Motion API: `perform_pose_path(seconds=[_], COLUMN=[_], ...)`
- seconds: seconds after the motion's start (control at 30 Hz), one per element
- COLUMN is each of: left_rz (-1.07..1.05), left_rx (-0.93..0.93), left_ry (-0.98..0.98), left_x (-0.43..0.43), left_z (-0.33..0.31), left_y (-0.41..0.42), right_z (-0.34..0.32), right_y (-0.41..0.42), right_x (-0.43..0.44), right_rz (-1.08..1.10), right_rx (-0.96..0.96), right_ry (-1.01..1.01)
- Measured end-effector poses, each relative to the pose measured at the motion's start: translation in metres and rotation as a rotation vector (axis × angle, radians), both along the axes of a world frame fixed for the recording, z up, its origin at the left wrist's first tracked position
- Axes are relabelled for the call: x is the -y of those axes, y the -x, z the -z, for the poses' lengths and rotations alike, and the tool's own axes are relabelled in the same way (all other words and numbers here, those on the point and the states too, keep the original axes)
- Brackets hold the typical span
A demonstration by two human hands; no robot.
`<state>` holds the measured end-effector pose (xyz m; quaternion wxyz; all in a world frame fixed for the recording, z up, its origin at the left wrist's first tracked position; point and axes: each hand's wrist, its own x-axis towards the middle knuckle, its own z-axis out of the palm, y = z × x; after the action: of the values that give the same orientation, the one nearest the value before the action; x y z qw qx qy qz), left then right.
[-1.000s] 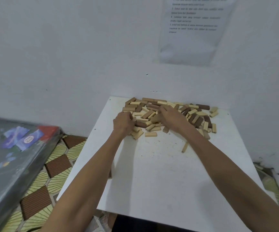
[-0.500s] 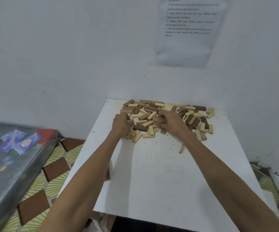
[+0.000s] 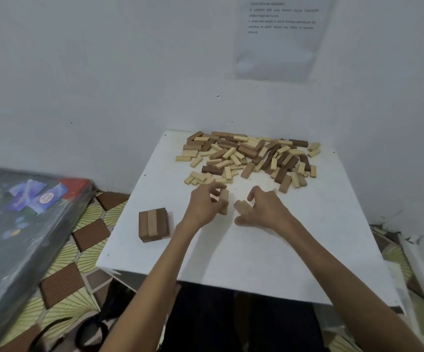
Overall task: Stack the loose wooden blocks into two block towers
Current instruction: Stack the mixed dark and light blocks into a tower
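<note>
A heap of loose wooden blocks, light and dark, covers the far part of the white table. A low stack of blocks, about two layers high, stands near the table's left edge. My left hand holds a light block upright in its fingers, in front of the heap. My right hand is just to the right of it and holds another light block at its fingertips. The two hands are close together above the table's middle.
The table stands against a white wall, with a printed paper sheet taped above it. A dark plastic-wrapped slab lies to the left over a patterned floor mat. A black loop-shaped thing lies on the floor.
Both hands have pulled back out of the heap toward me, each with a light block. The camera has tilted down, which brings the low stack at the left into view.
</note>
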<state>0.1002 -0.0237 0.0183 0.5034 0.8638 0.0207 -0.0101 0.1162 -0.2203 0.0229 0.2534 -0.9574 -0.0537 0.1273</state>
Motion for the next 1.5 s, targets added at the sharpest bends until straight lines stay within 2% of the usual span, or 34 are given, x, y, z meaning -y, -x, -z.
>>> perform_pose_path(seconds=[0.23,0.33,0.53,0.7,0.87,0.97,1.07,1.13,1.33,1.5], left_rz=[0.032,0.014,0.027,0.047,0.034,0.159,0.34,0.359,0.267,0.27], left_rx=[-0.021,0.01,0.032,0.08,0.122,0.197,0.226,0.221,0.366,0.35], left_ry=[-0.209,-0.187,-0.119,-0.374,-0.384,-0.444,-0.611,-0.673,-0.528,-0.491], left_x=[0.011,0.011,0.014,0.01,0.01,0.013,0.017,0.02,0.015,0.009], left_z=[0.034,0.037,0.033,0.034,0.036,0.038,0.041,0.043,0.049,0.044], left_y=[0.046,0.055,0.069,0.067,0.072,0.072,0.067,0.064,0.054,0.058], right_z=[0.013,0.018,0.029,0.025,0.018,0.015,0.014,0.012,0.017,0.029], right_y=[0.04,0.049,0.058,0.058,0.051,0.049,0.042,0.036,0.034,0.045], right_x=[0.017,0.027,0.04,0.038,0.038,0.04,0.041,0.041,0.049,0.066], right_rz=[0.031,0.038,-0.091,-0.158,-0.214,-0.266,-0.322,-0.323,-0.263,-0.24], right_rx=[-0.067,-0.055,-0.021,-0.065,-0.122,-0.129,-0.134,-0.122,-0.016,0.084], right_ry=[-0.046,-0.061,-0.153,-0.096,-0.052,-0.033,-0.013,0.001,-0.019,0.02])
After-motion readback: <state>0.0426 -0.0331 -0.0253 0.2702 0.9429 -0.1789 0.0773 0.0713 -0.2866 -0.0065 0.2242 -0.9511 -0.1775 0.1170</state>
